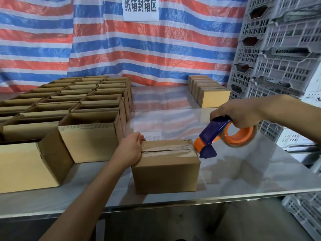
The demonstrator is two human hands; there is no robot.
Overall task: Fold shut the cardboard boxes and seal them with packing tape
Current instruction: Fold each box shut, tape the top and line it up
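A small closed cardboard box stands near the table's front edge. Clear tape runs along its top seam from left to right. My left hand grips the box's top left end, fingers curled over the far edge. My right hand holds a blue and orange tape dispenser by its handle. The dispenser's orange nose touches the box's top right corner, tilted down over the right side.
Several open cardboard boxes fill the left half of the steel table. A row of sealed boxes lies at the back right. Grey plastic crates are stacked on the right. A striped tarp hangs behind.
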